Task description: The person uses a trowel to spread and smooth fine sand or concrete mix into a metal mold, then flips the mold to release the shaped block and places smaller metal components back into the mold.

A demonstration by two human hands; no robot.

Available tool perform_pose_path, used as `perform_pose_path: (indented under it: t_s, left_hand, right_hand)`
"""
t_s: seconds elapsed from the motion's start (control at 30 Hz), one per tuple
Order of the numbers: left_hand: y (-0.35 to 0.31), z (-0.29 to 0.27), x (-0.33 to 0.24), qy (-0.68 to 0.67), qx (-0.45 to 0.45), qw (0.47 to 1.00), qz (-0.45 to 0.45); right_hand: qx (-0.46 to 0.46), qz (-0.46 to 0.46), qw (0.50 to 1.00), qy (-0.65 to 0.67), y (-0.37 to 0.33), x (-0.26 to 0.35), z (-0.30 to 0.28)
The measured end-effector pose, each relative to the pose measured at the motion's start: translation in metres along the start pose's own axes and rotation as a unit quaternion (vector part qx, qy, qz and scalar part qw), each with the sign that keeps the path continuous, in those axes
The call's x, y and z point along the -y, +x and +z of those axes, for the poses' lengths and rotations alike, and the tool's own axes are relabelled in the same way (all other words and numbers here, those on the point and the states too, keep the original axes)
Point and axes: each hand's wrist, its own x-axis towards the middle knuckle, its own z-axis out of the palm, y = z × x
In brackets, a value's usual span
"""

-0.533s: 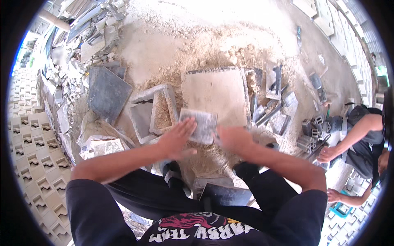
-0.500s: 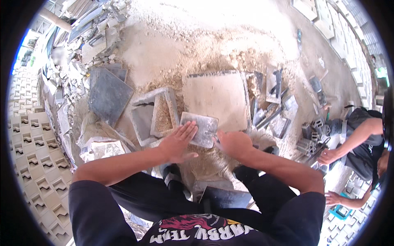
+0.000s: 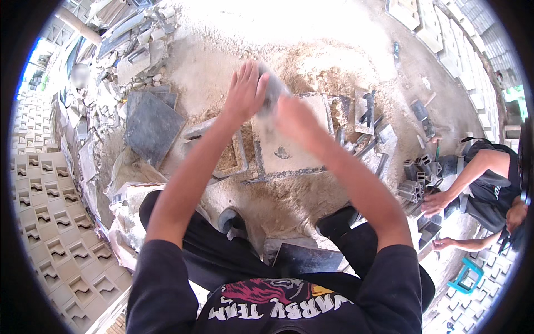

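A flat grey rectangular plate (image 3: 273,92), smeared by motion, is over the far edge of a square slab (image 3: 295,161) with a pale, powdery top and dark edging. My left hand (image 3: 246,92) lies against the plate's left side, its fingers stretched out. At the plate's right edge my right hand (image 3: 297,119) is closed on it; the exact grip is blurred. A small dark hollow shows on the slab's near part. To its left, partly behind my left forearm, stands a grey frame (image 3: 243,153) with sandy material inside.
Dark square tiles (image 3: 153,125) and rubble (image 3: 105,106) lie at the left. Loose sandy powder (image 3: 328,67) spreads beyond the slab. Metal pieces (image 3: 414,186) lie at the right, where another person's hand (image 3: 436,203) is working. A dark plate (image 3: 306,261) lies between my feet.
Both my hands and the grey plate have moved away from me, from the slab's near edge to its far edge. The slab's near side now shows. The person at right has shifted their hands.
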Motion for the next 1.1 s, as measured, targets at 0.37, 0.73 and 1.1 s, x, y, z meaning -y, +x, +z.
perform_pose_path:
  t_s: [0.37, 0.73, 1.1]
  left_hand:
    - [-0.118, 0.069, 0.009, 0.117, 0.083, 0.982, 0.127]
    - [-0.005, 0.150, -0.132, 0.003, 0.259, 0.933, 0.249]
    - [-0.060, 0.063, -0.053, 0.077, 0.134, 0.969, 0.193]
  right_hand:
    - [0.028, 0.077, 0.997, 0.006, -0.045, 0.010, 0.079]
    - [-0.042, 0.297, 0.953, -0.045, -0.077, -0.124, 0.002]
    - [0.023, 0.140, 0.990, 0.011, -0.050, -0.025, 0.013]
